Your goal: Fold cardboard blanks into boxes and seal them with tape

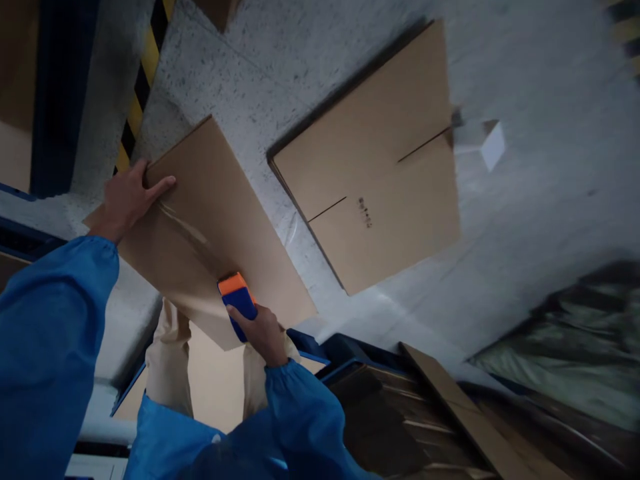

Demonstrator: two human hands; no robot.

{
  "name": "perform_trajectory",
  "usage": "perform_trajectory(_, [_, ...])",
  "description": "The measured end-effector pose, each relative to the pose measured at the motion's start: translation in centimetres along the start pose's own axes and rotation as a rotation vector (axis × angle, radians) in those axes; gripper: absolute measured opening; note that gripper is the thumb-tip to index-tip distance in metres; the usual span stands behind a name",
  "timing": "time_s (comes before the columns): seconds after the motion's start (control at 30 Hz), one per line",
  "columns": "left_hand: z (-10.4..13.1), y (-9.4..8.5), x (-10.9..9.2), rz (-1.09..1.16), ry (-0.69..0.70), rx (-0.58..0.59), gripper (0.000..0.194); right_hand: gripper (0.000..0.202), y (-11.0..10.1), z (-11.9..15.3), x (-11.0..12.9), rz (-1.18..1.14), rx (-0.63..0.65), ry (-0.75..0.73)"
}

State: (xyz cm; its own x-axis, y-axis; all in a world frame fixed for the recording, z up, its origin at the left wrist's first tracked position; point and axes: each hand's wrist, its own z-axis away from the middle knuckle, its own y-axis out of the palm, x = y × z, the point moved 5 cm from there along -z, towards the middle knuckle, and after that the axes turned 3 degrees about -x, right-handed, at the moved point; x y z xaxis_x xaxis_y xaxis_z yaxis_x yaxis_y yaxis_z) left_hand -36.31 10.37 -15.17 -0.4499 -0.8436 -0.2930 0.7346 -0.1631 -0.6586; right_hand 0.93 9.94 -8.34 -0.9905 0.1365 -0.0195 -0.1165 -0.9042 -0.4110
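**Cardboard carton point(215, 193) steadied at its edge; orange-and-blue tool point(239, 305) held at its face**

Left hand point(127, 200): spread at the upper-left edge of the carton, thumb laid on the broad face; the other fingers are partly hidden at the edge. Right hand point(264, 333): closed around the tool, apparently a tape dispenser, its orange end directed at the face. Whether the face is touched by that end cannot be told.

The carton is positioned in front of the beige trousers point(170, 353), between the two hands. A glossy streak point(187, 230), possibly clear tape, is seen on its face. Whether the carton is flat or opened up is not shown.

Handling (judged): light for its breadth, stiff along folds, readily bowed mid-panel; dry and not slippery, though corners may be crushed. Best held by opposite edges or near a fold, with the panel centre left unpressed. The tool is judged rigid and best gripped around its blue body.

Farther out, flattened cartons point(390, 153) are laid on the floor point(540, 200). Black-and-yellow marking point(143, 80) is seen beyond the left hand; cardboard stock point(430, 407) is kept at lower right.
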Motion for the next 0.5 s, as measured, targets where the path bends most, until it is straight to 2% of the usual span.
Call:
perform_trajectory(0.1, [0.4, -0.1, -0.9, -0.056, 0.019, -0.011, 0.105, 0.048, -0.1, -0.3, 0.3, 0.026, 0.030, 0.026])
perform_trajectory(0.2, [2.2, 0.2, -3.4, -0.064, 0.111, -0.148, 0.100, 0.048, -0.4, -0.7, 0.7, 0.003, 0.084, 0.011])
perform_trajectory(0.27, [4.0, 1.8, -5.8, -0.054, 0.228, -0.154, 0.086, 0.049, -0.7, -0.7, 0.9, -0.016, 0.104, 0.018])
perform_trajectory(0.37, [5.7, 5.6, -8.8, -0.089, 0.430, -0.001, 0.069, 0.049, -1.3, -0.1, 0.7, -0.031, 0.111, 0.024])
perform_trajectory(0.43, [5.9, 7.2, -9.4, -0.113, 0.492, 0.010, 0.065, 0.047, -1.6, 0.6, 0.5, -0.031, 0.127, 0.002])
perform_trajectory(0.5, [5.4, 7.7, -9.2, -0.128, 0.511, -0.049, 0.065, 0.046, -1.8, 1.2, 0.1, -0.030, 0.150, -0.029])
